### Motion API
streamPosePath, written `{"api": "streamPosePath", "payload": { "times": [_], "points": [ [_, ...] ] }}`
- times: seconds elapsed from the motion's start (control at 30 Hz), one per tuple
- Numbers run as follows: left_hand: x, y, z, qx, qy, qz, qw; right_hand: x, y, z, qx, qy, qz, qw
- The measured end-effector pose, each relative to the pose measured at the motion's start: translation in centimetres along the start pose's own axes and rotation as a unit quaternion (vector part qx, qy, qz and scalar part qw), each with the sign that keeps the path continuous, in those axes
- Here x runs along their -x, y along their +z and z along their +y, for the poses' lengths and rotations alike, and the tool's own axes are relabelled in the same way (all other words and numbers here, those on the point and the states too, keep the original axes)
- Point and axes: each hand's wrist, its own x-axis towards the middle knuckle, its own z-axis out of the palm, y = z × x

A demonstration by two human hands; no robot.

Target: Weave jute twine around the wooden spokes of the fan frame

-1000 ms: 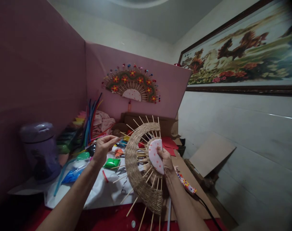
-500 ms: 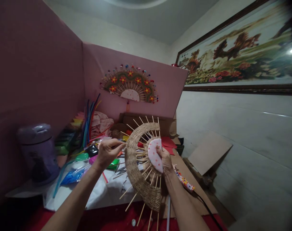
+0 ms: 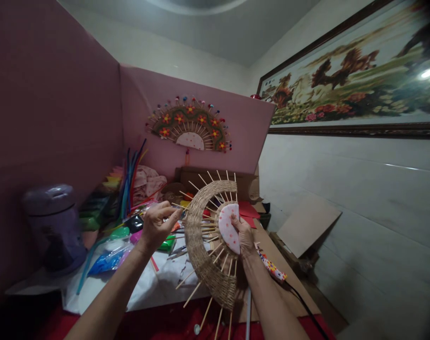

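My right hand [image 3: 245, 233] grips a half-round woven fan [image 3: 197, 236] at its white, orange-dotted centre patch [image 3: 229, 226], with the thumb on the front. The fan is held upright, its curved side to the left, and a broad band of braided straw runs across thin wooden sticks that fan outward. At the left edge, my left hand [image 3: 161, 223] has thumb and fingers pinched at the end of one thin stick [image 3: 181, 206], whose tip shows above the fingers. Exactly where the fingertips touch it is partly hidden.
A finished-looking fan with flowers [image 3: 190, 123] hangs on the pink board. Left are a lilac bottle [image 3: 55, 226], pipe cleaners [image 3: 130, 179] and bagged coloured clay [image 3: 106, 260]. A flowered glue gun [image 3: 273, 268] with a black cord lies on cardboard [image 3: 289, 297] at right.
My left hand has shifted slightly left, and the tip of the stick at its fingers now shows. The fan in my right hand has turned very slightly.
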Motion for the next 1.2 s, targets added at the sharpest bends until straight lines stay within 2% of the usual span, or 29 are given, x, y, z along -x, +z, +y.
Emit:
{"api": "streamPosePath", "payload": {
  "times": [0.17,0.33,0.43,0.6,0.8,1.2],
  "points": [
    [0.0,0.1,-0.4,0.098,-0.083,0.039,0.991,-0.6,-0.6,0.3,-0.024,0.004,0.011,1.000],
    [-0.2,0.7,-1.0,0.248,-0.214,0.048,0.944,-0.8,-0.9,0.5,-0.045,0.015,0.014,0.999],
    [-0.2,1.1,-0.7,0.289,-0.249,0.033,0.924,-0.6,-0.7,0.4,-0.062,0.018,0.019,0.998],
    [0.1,1.4,-0.6,0.317,-0.253,-0.028,0.914,-0.7,-0.7,0.4,-0.062,0.012,0.027,0.998],
    [0.2,1.4,-1.5,0.314,-0.260,-0.017,0.913,-0.9,-1.0,0.5,-0.057,-0.002,0.039,0.998],
    [0.2,1.3,-1.2,0.201,-0.169,-0.030,0.964,-0.3,-0.4,-0.3,-0.037,-0.040,0.072,0.996]
  ]
}}
